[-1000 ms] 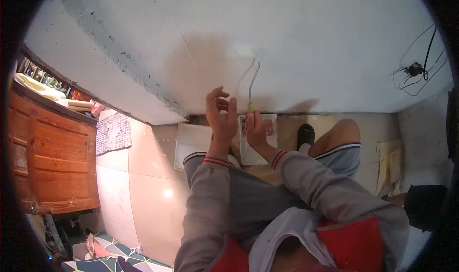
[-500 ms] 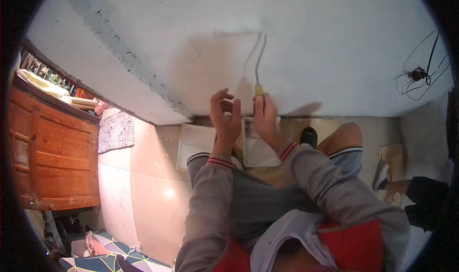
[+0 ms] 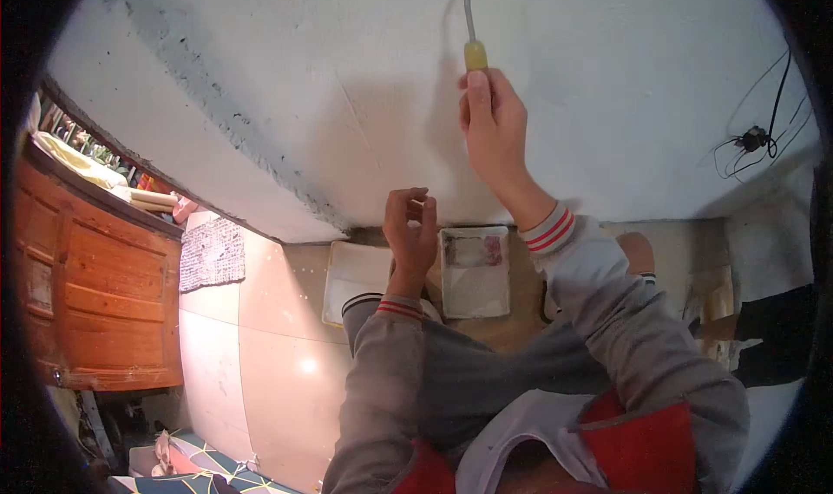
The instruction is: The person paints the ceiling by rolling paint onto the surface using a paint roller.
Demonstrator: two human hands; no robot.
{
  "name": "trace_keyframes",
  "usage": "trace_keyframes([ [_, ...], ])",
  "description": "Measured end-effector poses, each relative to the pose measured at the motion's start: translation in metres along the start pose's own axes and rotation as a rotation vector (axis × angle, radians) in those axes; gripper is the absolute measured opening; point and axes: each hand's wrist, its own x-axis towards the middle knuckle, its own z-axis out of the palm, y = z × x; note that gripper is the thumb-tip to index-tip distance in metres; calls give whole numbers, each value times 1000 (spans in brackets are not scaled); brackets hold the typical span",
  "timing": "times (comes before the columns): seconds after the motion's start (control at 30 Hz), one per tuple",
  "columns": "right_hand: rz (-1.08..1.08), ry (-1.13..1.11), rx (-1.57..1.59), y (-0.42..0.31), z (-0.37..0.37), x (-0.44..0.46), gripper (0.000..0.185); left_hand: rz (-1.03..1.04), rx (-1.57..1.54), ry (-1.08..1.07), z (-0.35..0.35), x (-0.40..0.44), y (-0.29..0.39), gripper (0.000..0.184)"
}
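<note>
My right hand (image 3: 496,130) is closed round the yellow handle (image 3: 475,56) of a tool with a bent metal rod (image 3: 469,13). The rod runs up to the top edge of the view, so its far end is out of sight. Behind the tool is the white wall (image 3: 607,86). Lower down, my left hand (image 3: 409,234) is raised with bent fingers apart and nothing in it. Between my legs, a white tray (image 3: 476,290) with dark and reddish residue at its back end lies on the floor.
Another white tray (image 3: 351,277) lies left of my left hand. A wooden door (image 3: 113,294) and a woven mat (image 3: 213,253) are at the left. Loose black wires (image 3: 753,139) stick out of the wall at the right. A dark cloth (image 3: 775,338) is at the lower right.
My right hand has moved up the wall with the yellow-handled tool, away from the tray. My left hand has dropped slightly in view. A co-worker's limb came into view at the right edge.
</note>
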Motion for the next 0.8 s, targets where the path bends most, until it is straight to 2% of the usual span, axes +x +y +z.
trace_keyframes([
  [0.1, 45, -3, -40, 28, -6, -31, 34, -30, -43, -14, 0, -1, 1, 8],
  [0.17, 176, 11, -97, 51, -13, -59, 31, -23, -14, -17, 2, -1, 1, 6],
  [0.27, 237, -15, -138, 75, -26, -104, 30, -38, 4, -34, 2, -1, -3, 4],
  [0.4, 367, -32, -138, 112, -48, -160, 31, -48, 9, -45, 2, -3, 4, 6],
  [0.47, 383, -38, -239, 122, -57, -179, 32, -56, -6, -44, 3, -2, 1, 7],
  [0.57, 472, -19, -179, 119, -64, -191, 33, -47, -6, -66, 4, -4, -6, 7],
  [0.67, 379, -11, -216, 109, -66, -184, 32, -40, -8, -122, 3, -4, -3, 7],
  [0.8, 346, -15, -160, 87, -62, -153, 31, 148, 196, -252, -3, 11, 9, 8],
])
